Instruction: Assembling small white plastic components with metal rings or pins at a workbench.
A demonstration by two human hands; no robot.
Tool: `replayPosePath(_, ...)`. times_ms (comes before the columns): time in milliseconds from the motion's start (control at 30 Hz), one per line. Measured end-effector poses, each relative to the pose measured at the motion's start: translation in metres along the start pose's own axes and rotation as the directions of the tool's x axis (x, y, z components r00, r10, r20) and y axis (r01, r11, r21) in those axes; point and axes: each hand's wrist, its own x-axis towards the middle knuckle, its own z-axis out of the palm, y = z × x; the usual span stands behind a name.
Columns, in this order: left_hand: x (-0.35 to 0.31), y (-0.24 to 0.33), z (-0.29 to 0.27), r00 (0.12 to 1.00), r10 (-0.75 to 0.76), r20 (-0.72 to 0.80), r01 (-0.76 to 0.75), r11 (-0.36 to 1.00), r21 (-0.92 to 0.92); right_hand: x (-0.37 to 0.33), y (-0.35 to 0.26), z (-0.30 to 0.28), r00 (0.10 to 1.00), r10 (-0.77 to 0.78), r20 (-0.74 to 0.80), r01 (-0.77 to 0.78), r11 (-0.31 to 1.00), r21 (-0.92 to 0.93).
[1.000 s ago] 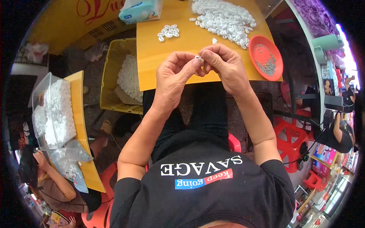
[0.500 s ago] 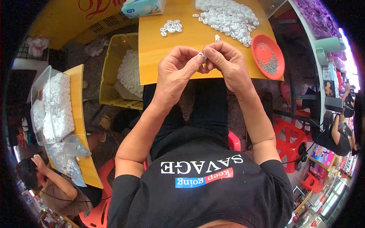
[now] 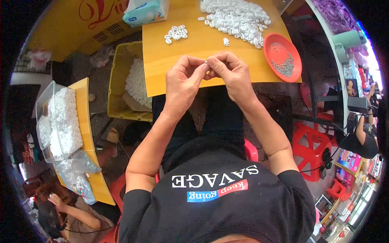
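Note:
Just above the near edge of the wooden table (image 3: 162, 77), my left hand (image 3: 180, 83) and my right hand (image 3: 235, 77) meet fingertip to fingertip. Both are closed in a pinch on one small white plastic piece (image 3: 206, 62), mostly hidden by the thumbs and fingers. Beyond them lie a few loose white oval pieces with holes (image 3: 226, 41). A small cluster of the same pieces (image 3: 176, 34) sits to the left, and a large heap (image 3: 235, 18) at the far side. An orange-red plate (image 3: 298, 60) at the right holds thin metal pins (image 3: 285, 67).
A tissue pack (image 3: 146, 14) lies at the table's far left corner. A yellow crate (image 3: 115, 81) of white pieces stands left of the table. Farther left, a clear bin (image 3: 44, 137) rests on another board, with a person (image 3: 77, 214) beside it. Red stools (image 3: 310, 148) stand at right.
Both hands stay together in the pinch, and the white piece shows less between the fingertips. The whole view has shifted slightly.

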Motion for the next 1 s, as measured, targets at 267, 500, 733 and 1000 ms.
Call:
replayPosePath(267, 0.007, -0.013, -0.005, 0.987, -0.163, 0.008, 0.160, 0.953, -0.259, 0.005, 0.002, -0.011, 0.997, 0.078, -0.027, -0.079, 0.995, -0.058)
replayPosePath(500, 0.008, -0.010, -0.006, 0.985, -0.174, 0.020, 0.174, 0.957, -0.233, 0.011, -0.010, -0.016, 0.975, -0.218, 0.050, 0.217, 0.869, -0.445)
replayPosePath(733, 0.003, -0.015, -0.003, 0.998, -0.065, -0.009, 0.063, 0.991, -0.122, 0.002, -0.008, -0.004, 0.989, -0.146, 0.016, 0.140, 0.908, -0.394)
replayPosePath(1000, 0.007, -0.036, 0.006, 0.998, -0.049, -0.034, 0.046, 0.996, -0.074, -0.001, 0.018, -0.016, 0.990, 0.013, -0.137, -0.051, 0.960, -0.277)
